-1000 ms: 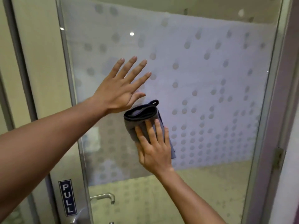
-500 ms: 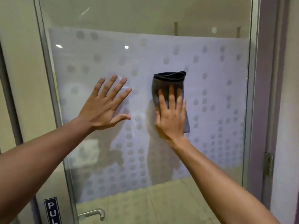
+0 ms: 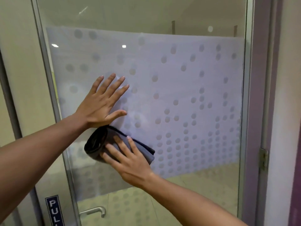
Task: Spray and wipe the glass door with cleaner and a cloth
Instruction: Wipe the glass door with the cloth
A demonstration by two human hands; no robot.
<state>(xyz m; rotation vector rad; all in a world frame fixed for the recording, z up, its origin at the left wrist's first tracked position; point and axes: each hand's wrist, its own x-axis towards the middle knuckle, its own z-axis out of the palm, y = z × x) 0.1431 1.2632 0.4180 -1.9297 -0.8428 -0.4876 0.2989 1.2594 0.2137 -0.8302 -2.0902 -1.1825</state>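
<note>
The glass door (image 3: 187,82) fills the view, with a frosted dotted film over its middle band. My left hand (image 3: 101,103) lies flat on the glass, fingers straight and spread, pointing up and right. Just below it my right hand (image 3: 128,160) presses a folded grey cloth (image 3: 101,142) against the glass with straight fingers pointing up and left. The cloth's rolled dark edge sits under my left wrist. No spray bottle is in view.
A metal door frame (image 3: 48,75) runs down the left with a blue PULL sign (image 3: 53,209) and a lever handle (image 3: 96,211) at the bottom. On the right stand the purple door jamb (image 3: 260,95) and a hinge (image 3: 263,159).
My right hand has slid the cloth down and to the left, from beside my left hand to just beneath it, and turned it. My left hand has stayed flat on the glass.
</note>
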